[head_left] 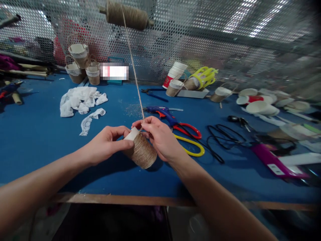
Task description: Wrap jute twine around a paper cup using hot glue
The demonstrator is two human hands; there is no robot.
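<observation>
A paper cup (143, 152) wrapped in brown twine tilts in the air between my hands, its bare white rim toward the upper left. My left hand (110, 142) grips the cup at that rim, thumb on the near side. With thumb and forefinger, my right hand (156, 134) pinches the twine (136, 82) close to the rim, its other fingers by the cup's side. The strand runs taut up to a twine spool (127, 15) on a rod. Beyond my right hand lie a blue glue gun (163, 112) and scissors (193, 149) with red and yellow handles.
White lace (79, 100) lies in a heap at left, a loose strip (92, 120) beside it. Several twine-wrapped cups (79, 55) stand at the back left. Pliers (155, 95), stacked paper cups (175, 73), a black cord (213, 147) and a purple box (276, 160) lie farther right. Perforated metal mesh (160, 50) rises behind.
</observation>
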